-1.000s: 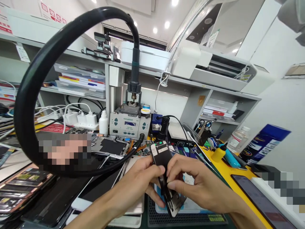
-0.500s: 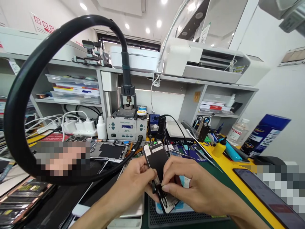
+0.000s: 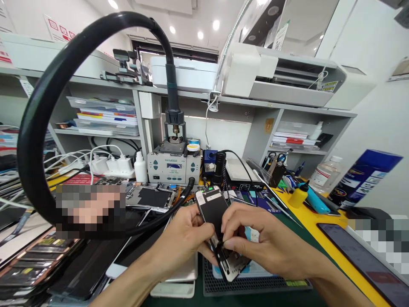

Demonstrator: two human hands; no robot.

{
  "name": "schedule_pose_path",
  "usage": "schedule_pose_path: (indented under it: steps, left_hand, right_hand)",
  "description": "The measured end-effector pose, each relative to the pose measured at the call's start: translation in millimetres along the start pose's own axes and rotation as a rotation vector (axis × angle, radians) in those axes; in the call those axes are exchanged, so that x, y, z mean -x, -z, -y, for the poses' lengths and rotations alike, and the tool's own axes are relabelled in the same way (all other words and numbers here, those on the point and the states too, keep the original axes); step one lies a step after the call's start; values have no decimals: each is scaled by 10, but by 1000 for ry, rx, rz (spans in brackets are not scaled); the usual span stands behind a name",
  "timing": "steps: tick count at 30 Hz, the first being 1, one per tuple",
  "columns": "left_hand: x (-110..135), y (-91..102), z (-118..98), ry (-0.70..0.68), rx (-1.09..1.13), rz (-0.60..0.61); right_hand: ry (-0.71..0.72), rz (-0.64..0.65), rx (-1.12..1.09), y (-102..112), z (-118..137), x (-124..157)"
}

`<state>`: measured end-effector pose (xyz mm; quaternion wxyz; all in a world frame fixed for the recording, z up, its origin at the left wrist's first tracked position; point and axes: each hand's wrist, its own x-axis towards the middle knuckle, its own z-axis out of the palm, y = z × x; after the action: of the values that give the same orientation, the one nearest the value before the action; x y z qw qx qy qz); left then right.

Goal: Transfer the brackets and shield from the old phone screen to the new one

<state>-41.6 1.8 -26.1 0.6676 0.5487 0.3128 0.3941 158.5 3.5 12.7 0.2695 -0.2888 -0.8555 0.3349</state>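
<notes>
The left hand point(image 3: 183, 243) and the right hand point(image 3: 255, 243) both grasp a phone screen panel point(image 3: 217, 226), held tilted above a black grid mat point(image 3: 255, 290) near the front edge of the tabletop point(image 3: 306, 226). The left fingers point(image 3: 204, 230) clamp the panel's left edge; the right fingers point(image 3: 230, 244) pinch at its middle. Beyond the fingers stands a grey soldering station point(image 3: 174, 164), its thick black hose point(image 3: 41, 111) arching up to their left. To the right of the fingers lies a dark phone point(image 3: 361, 260), with open yellow surface between.
</notes>
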Motion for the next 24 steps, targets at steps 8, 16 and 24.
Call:
schedule_pose_path:
  steps: [8,16,24]
  left_hand:
    - [-17,-9,-24,3,20,4]
    - [-37,-1,-7,-10,23,23]
    - [-10,-18,-16,-24,20,50]
  right_hand:
    - [-7,30,-5,28,-15,4]
    - [5,53,-9,35,-4,12]
    - [10,65,-13,68,4,11]
